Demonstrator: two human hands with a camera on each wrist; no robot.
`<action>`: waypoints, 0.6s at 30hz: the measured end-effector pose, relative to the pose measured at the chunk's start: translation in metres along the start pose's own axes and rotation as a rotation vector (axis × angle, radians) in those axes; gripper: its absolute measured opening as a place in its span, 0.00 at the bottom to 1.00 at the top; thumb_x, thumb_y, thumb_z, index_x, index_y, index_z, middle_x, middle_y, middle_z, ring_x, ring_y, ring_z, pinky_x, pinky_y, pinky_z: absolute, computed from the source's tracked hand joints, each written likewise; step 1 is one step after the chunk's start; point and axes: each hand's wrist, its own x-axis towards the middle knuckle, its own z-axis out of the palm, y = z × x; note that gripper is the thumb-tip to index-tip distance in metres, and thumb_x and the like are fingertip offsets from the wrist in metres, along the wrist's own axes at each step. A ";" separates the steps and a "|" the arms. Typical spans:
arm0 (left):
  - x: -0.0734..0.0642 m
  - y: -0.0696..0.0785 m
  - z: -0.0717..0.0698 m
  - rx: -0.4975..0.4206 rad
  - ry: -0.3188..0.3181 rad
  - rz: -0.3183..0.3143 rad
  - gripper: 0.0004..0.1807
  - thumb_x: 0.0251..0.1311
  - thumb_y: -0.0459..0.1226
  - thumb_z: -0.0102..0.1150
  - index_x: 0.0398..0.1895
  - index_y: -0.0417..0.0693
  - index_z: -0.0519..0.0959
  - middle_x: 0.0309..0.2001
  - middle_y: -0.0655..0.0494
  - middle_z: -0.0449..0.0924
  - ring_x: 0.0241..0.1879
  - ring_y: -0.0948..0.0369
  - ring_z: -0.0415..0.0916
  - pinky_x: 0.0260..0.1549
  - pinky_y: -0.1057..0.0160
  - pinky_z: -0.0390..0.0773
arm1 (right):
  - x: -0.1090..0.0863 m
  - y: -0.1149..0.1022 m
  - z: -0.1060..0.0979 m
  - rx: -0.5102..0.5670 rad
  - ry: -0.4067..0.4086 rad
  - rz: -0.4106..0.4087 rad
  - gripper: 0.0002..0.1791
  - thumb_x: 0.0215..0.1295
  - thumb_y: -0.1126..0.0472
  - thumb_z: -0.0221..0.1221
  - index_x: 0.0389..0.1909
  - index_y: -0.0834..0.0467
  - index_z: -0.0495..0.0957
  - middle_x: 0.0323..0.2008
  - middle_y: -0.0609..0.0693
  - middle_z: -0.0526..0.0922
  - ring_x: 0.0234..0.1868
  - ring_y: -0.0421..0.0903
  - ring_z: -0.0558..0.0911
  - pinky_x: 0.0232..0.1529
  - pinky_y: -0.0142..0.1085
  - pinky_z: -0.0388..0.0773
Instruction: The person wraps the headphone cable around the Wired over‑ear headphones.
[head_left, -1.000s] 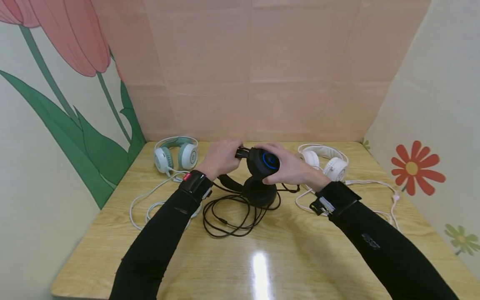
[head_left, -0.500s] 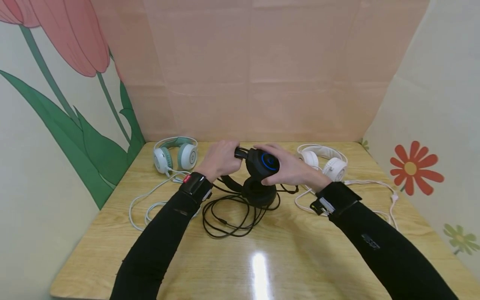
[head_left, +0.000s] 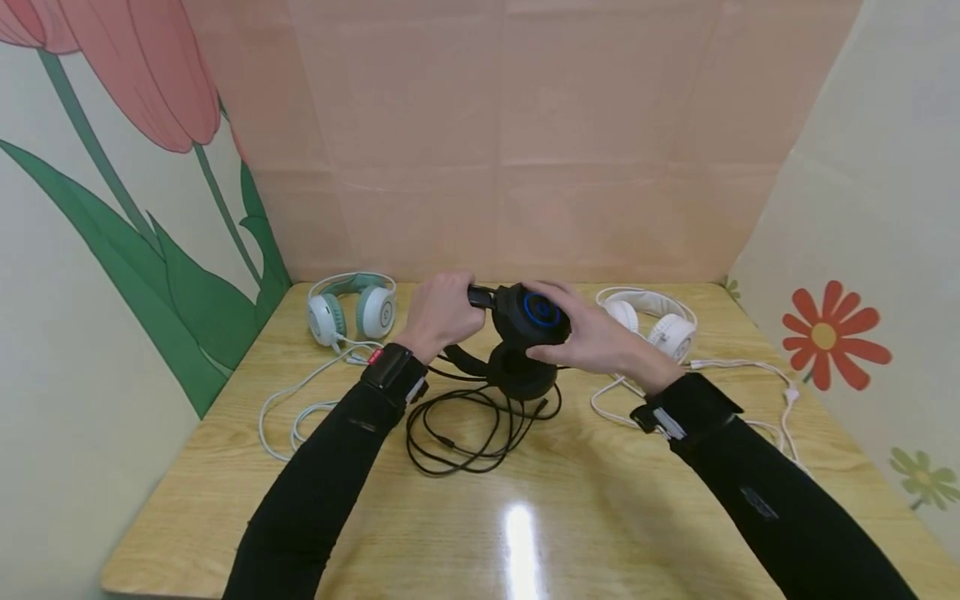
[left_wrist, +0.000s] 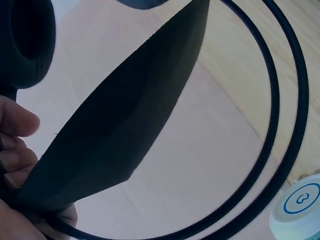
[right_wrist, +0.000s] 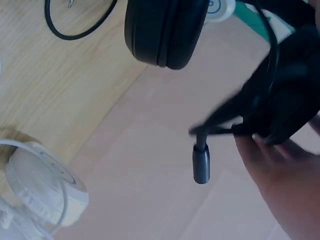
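Observation:
A black headset (head_left: pixel 521 321) with a blue ring on its upper ear cup hangs over the table in the head view. My left hand (head_left: pixel 442 312) grips its headband close to that ear cup. Around the upper ear cup curl the thumb and fingers of my right hand (head_left: pixel 588 333). The lower ear cup (head_left: pixel 521 375) hangs beneath, above the coiled black cable (head_left: pixel 465 454). In the left wrist view the dark headband padding (left_wrist: pixel 120 110) stretches away from my fingers. A short microphone (right_wrist: pixel 201 165) sticks out near the right hand in the right wrist view.
Mint-and-white headphones (head_left: pixel 375 310) stand at the back left, their pale cable (head_left: pixel 264 417) trailing forward. White headphones (head_left: pixel 670 337) sit at the back right with a white cable (head_left: pixel 787 408). A pink sheet (head_left: pixel 495 167) closes off the back of the wooden table (head_left: pixel 600 533).
The right hand has shifted slightly right, and the upper ear cup has turned and moved with it. The lower ear cup has risen a little. The left hand keeps its grip on the headband.

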 end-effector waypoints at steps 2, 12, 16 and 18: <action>0.001 0.000 -0.001 -0.023 0.000 -0.034 0.07 0.52 0.34 0.55 0.20 0.48 0.70 0.19 0.57 0.65 0.18 0.58 0.64 0.18 0.64 0.59 | -0.002 -0.002 0.001 -0.037 0.067 -0.050 0.46 0.58 0.55 0.73 0.76 0.53 0.62 0.72 0.58 0.61 0.69 0.60 0.67 0.63 0.58 0.67; 0.003 -0.006 -0.006 -0.036 0.052 -0.143 0.06 0.53 0.35 0.53 0.21 0.48 0.70 0.19 0.56 0.67 0.19 0.55 0.66 0.20 0.62 0.61 | -0.017 -0.009 0.017 -0.259 0.540 -0.357 0.17 0.57 0.68 0.70 0.48 0.66 0.81 0.49 0.62 0.79 0.53 0.61 0.74 0.56 0.51 0.68; 0.003 -0.008 -0.009 -0.012 0.076 -0.185 0.07 0.53 0.37 0.53 0.21 0.48 0.70 0.20 0.54 0.70 0.20 0.54 0.69 0.20 0.60 0.63 | -0.024 -0.011 0.030 -0.280 0.661 -0.480 0.06 0.57 0.68 0.67 0.35 0.64 0.82 0.35 0.57 0.82 0.39 0.57 0.77 0.44 0.47 0.71; 0.003 -0.009 -0.011 -0.011 0.098 -0.199 0.07 0.53 0.37 0.53 0.21 0.48 0.70 0.20 0.53 0.69 0.20 0.53 0.68 0.20 0.59 0.62 | -0.026 -0.011 0.039 -0.252 0.673 -0.464 0.05 0.57 0.67 0.68 0.32 0.62 0.82 0.30 0.54 0.83 0.33 0.53 0.79 0.38 0.44 0.72</action>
